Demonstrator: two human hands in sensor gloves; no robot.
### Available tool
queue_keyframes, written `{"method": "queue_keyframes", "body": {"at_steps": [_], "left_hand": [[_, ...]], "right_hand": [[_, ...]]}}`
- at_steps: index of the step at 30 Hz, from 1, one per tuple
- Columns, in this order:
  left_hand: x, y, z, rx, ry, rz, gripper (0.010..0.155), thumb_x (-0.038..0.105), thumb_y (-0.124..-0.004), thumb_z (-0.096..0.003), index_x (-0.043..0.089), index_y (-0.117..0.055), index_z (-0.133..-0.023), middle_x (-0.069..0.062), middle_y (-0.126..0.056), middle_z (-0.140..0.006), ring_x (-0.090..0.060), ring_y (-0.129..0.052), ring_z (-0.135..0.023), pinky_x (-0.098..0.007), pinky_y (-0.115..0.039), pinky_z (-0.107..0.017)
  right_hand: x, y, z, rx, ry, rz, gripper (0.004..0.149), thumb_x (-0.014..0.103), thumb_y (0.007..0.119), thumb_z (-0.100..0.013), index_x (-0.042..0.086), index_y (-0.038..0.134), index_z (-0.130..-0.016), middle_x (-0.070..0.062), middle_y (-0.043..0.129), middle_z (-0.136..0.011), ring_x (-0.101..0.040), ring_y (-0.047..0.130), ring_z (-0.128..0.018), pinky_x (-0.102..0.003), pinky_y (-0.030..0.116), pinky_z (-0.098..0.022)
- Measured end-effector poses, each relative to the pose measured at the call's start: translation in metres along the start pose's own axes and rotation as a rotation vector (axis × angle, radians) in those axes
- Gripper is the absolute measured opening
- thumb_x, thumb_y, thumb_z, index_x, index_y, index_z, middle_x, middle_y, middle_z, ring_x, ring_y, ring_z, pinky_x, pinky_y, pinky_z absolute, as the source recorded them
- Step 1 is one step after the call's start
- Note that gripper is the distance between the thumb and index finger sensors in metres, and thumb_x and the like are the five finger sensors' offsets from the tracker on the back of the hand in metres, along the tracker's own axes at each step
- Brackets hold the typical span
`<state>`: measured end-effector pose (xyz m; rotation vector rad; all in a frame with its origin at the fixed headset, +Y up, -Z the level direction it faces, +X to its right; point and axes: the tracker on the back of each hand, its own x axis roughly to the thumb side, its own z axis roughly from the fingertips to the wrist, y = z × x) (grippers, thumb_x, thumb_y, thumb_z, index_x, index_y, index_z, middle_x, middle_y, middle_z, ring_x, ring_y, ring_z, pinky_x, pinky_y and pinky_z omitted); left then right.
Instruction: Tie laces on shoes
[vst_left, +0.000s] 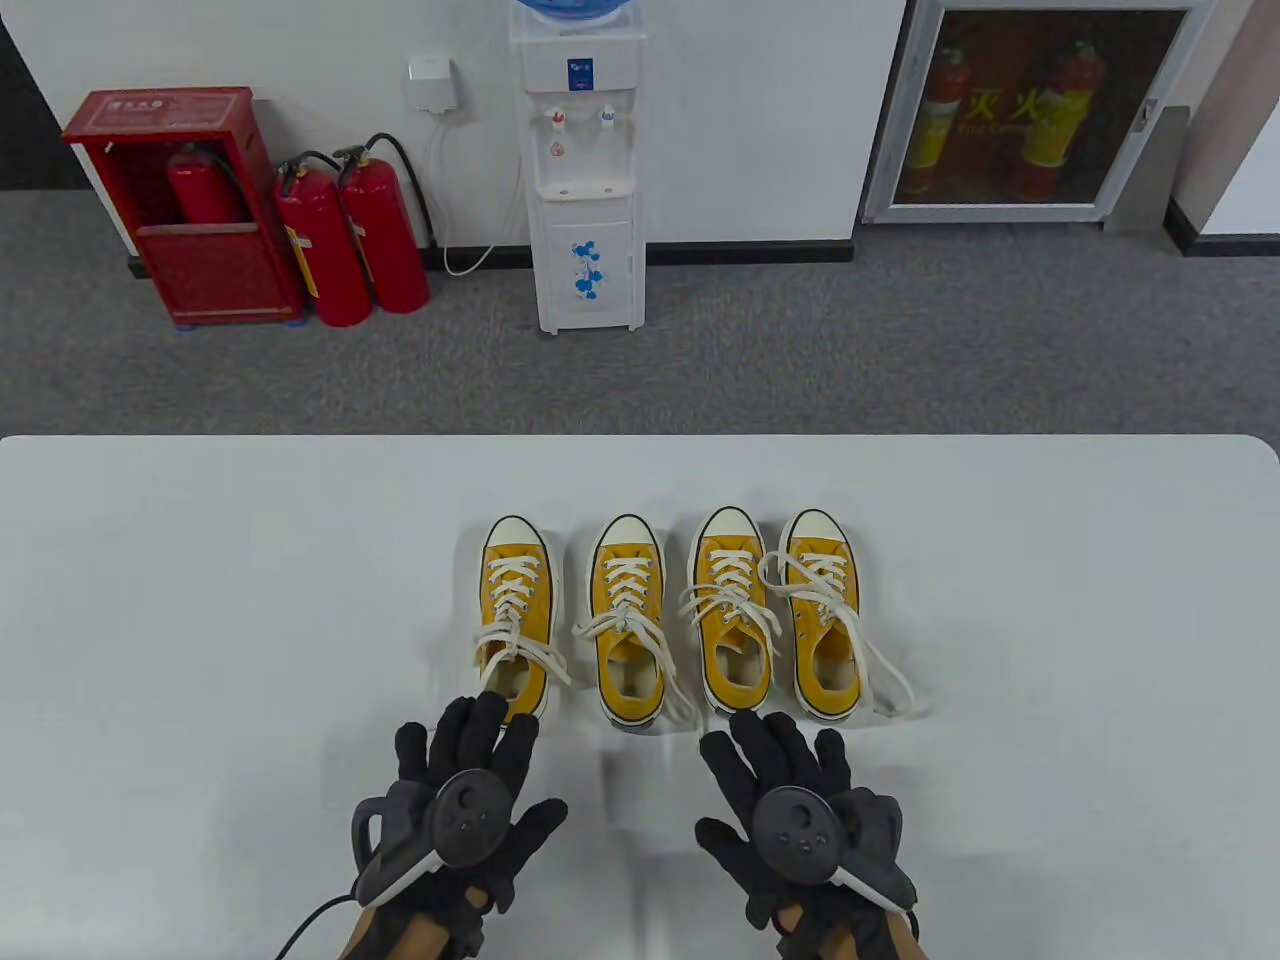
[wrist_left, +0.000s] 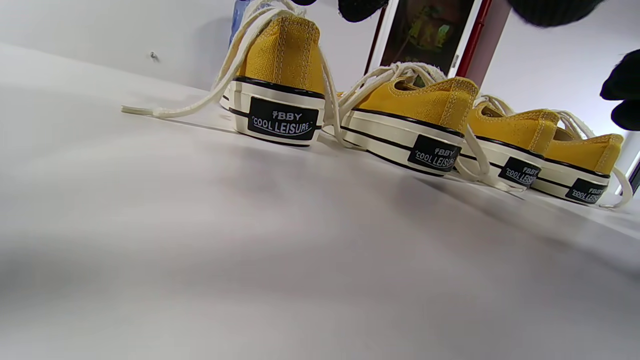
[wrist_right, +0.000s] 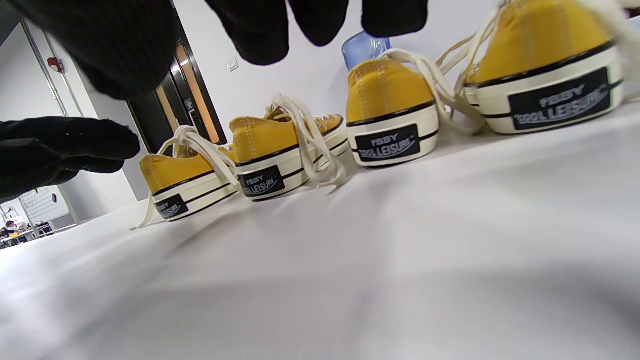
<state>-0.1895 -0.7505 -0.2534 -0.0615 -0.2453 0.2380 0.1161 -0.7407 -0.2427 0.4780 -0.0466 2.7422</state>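
Several yellow canvas sneakers with cream laces stand side by side on the white table (vst_left: 200, 600), toes pointing away from me. The leftmost shoe (vst_left: 517, 610) has loose lace ends trailing off its sides. The rightmost shoe (vst_left: 822, 610) has a long lace (vst_left: 885, 670) running onto the table. My left hand (vst_left: 470, 760) hovers flat just behind the leftmost shoe's heel (wrist_left: 277, 75), fingers spread, holding nothing. My right hand (vst_left: 775, 770) is spread flat behind the third shoe (vst_left: 735, 610), also holding nothing. In the wrist views the heels with black labels (wrist_right: 387, 142) face me.
Beyond the table's far edge (vst_left: 640, 437) is grey carpet with a water dispenser (vst_left: 585, 170), red fire extinguishers (vst_left: 350, 240) and a red cabinet (vst_left: 185, 210). Bare white tabletop lies left and right of the shoes.
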Motion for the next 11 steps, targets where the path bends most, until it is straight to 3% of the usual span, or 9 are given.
{"method": "queue_keyframes", "body": {"at_steps": [11], "left_hand": [[-0.0013,-0.0016,-0.0006,-0.011,0.007,0.009,0.087,0.072,-0.060,-0.0445,0.031,-0.032,-0.116,-0.008,-0.017,-0.126,-0.043,-0.021,-0.119,-0.078,-0.014,-0.073]], "right_hand": [[-0.0004,0.0003,0.0003,0.007,0.011,-0.001,0.080,0.058,0.075,-0.043,0.023,0.049,-0.110,-0.006,0.030,-0.117,-0.046,0.037,-0.110,-0.076,0.020,-0.069]]}}
